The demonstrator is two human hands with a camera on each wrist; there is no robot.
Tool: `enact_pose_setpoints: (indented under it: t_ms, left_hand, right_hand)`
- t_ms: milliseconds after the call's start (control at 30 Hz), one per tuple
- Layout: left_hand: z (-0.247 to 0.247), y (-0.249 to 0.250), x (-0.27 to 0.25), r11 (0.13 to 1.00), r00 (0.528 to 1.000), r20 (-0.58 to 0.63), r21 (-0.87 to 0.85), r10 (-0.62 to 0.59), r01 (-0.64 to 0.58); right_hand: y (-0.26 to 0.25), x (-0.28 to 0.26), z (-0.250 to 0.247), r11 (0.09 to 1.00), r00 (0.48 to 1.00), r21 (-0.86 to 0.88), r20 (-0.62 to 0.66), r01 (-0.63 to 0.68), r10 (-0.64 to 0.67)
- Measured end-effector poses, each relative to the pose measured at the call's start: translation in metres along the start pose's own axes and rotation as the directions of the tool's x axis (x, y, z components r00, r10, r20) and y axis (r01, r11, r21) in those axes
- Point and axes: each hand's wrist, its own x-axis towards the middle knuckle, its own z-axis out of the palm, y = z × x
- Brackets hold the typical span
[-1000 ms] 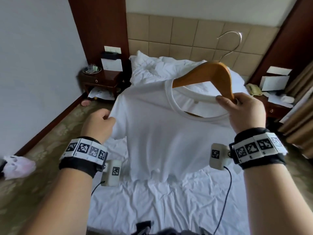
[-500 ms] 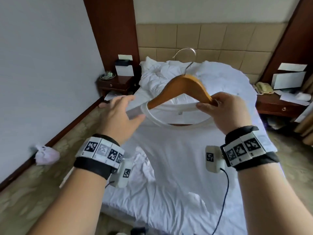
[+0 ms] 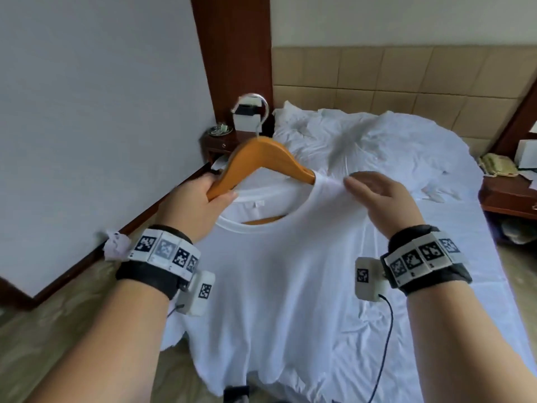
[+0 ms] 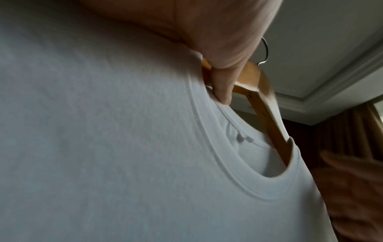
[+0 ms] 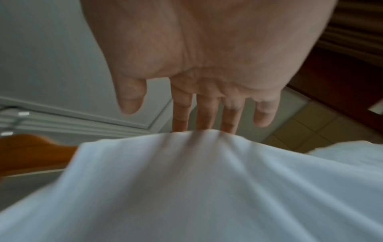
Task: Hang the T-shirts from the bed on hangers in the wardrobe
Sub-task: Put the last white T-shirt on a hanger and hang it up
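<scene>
Our left hand (image 3: pixel 203 196) now grips the wooden hanger (image 3: pixel 261 158) at its left arm — half a second ago our right hand (image 3: pixel 380 199) held it. That hand's fingers are straight, touching the white T-shirt (image 3: pixel 284 271) shoulder above the bed (image 3: pixel 436 257).

Both forearms reach forward, each wrist wrapped in a black band carrying square black-and-white markers. The left hand (image 3: pixel 203 196) is raised with its fingers and thumb curled tight in a grip, knuckles turned outward. The right hand (image 3: pixel 383 199) is held flat, palm down, its fingers (image 5: pixel 207 113) straight and close together, thumb set slightly apart.
</scene>
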Motion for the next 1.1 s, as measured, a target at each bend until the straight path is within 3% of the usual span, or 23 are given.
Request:
enact_pose_setpoints:
  t_ms: [133,300,467,567,600,667,700,767,833,933,967,1000,1067,1100]
  left_hand:
    - [-0.045,-0.054,-0.017,0.990,0.987,-0.081,-0.049,-0.136,0.133]
    - [-0.103,-0.131,-0.053,0.965,0.948,-0.186,-0.086,-0.259,0.247]
    - [-0.152,-0.223,-0.101,0.929,0.898,-0.239,-0.136,-0.368,0.345]
    - [-0.179,-0.269,-0.119,0.920,0.908,-0.187,-0.195,-0.375,0.340]
    - [-0.187,-0.282,-0.123,0.923,0.914,-0.173,-0.195,-0.366,0.333]
    - [-0.201,-0.308,-0.130,0.925,0.922,-0.144,-0.185,-0.359,0.332]
    - [-0.209,-0.322,-0.133,0.926,0.925,-0.131,-0.186,-0.356,0.329]
    - [-0.228,-0.354,-0.139,0.922,0.929,-0.100,-0.193,-0.357,0.334]
    - [-0.252,-0.390,-0.147,0.912,0.923,-0.062,-0.194,-0.379,0.362]
    - [-0.298,-0.442,-0.172,0.863,0.895,-0.006,-0.266,-0.446,0.429]
    - [-0.313,-0.460,-0.183,0.819,0.860,-0.026,-0.322,-0.509,0.475]
    - [-0.325,-0.480,-0.196,0.749,0.793,-0.084,-0.398,-0.604,0.529]
    - [-0.340,-0.516,-0.221,0.517,0.543,-0.177,-0.634,-0.821,0.575]
    - [-0.343,-0.534,-0.231,0.390,0.417,-0.167,-0.750,-0.893,0.534]
  right_hand:
    - [0.021,0.004,0.044,0.976,0.982,0.118,-0.009,-0.184,0.186]
    - [0.005,-0.003,0.137,0.982,0.957,-0.101,0.230,-0.159,0.178]
    - [-0.034,-0.007,0.229,0.947,0.974,-0.260,0.075,-0.187,0.213]
    - [-0.085,-0.028,0.290,0.986,0.982,-0.142,0.174,0.093,-0.067]
    - [-0.112,-0.039,0.312,0.971,0.949,-0.070,0.236,0.230,-0.208]
    - [-0.165,-0.064,0.363,0.918,0.830,0.041,0.413,0.395,-0.376]
    - [-0.188,-0.077,0.388,0.899,0.772,0.051,0.493,0.434,-0.401]
    - [-0.224,-0.099,0.438,0.883,0.721,-0.035,0.592,0.469,-0.359]
    - [-0.252,-0.119,0.481,0.858,0.720,-0.123,0.611,0.498,-0.330]
    - [-0.280,-0.137,0.537,0.855,0.719,-0.113,0.603,0.506,-0.346]
    - [-0.288,-0.139,0.552,0.864,0.727,-0.101,0.592,0.493,-0.346]
    - [-0.296,-0.139,0.566,0.882,0.738,-0.080,0.585,0.464,-0.336]
    - [-0.313,-0.136,0.589,0.919,0.755,-0.022,0.579,0.394,-0.309]
    - [-0.323,-0.133,0.599,0.931,0.758,0.009,0.578,0.366,-0.303]
